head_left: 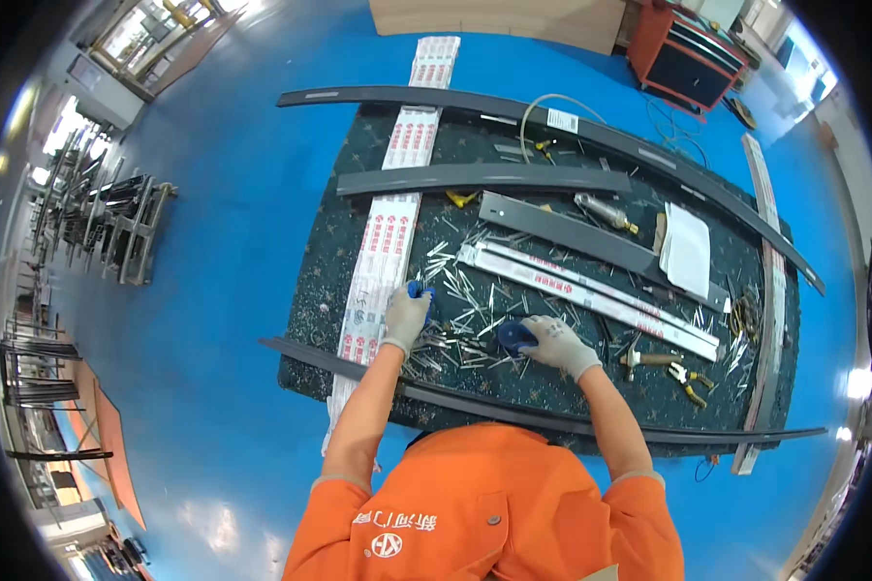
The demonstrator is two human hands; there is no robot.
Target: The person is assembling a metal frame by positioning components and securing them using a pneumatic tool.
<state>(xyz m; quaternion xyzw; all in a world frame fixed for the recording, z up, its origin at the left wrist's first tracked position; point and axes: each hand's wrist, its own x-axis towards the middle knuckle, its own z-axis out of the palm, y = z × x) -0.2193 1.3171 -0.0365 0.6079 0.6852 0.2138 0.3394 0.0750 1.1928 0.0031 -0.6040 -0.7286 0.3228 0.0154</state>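
Observation:
My left hand (407, 318), in a pale work glove, is closed on a small blue thing (421, 290) beside the printed white strip. Most of that thing is hidden by the fingers. To its right, my right hand (561, 346), gloved too, has its fingers over a round, dark blue thing (515, 337) whose kind I cannot make out. Around and between both hands, many thin silvery metal slivers (463, 315) lie scattered on the dark table cover (329, 276). A long dark profile (513, 412) crosses the table's near edge beneath my forearms.
Farther back lie grey profiles (552, 228), white-wrapped bars (591, 295), white paper (685, 250) and a metal canister-like tool (606, 210). At right are a hammer (649, 358) and yellow-handled pliers (689, 382). A red tool cabinet (688, 53) stands beyond the table.

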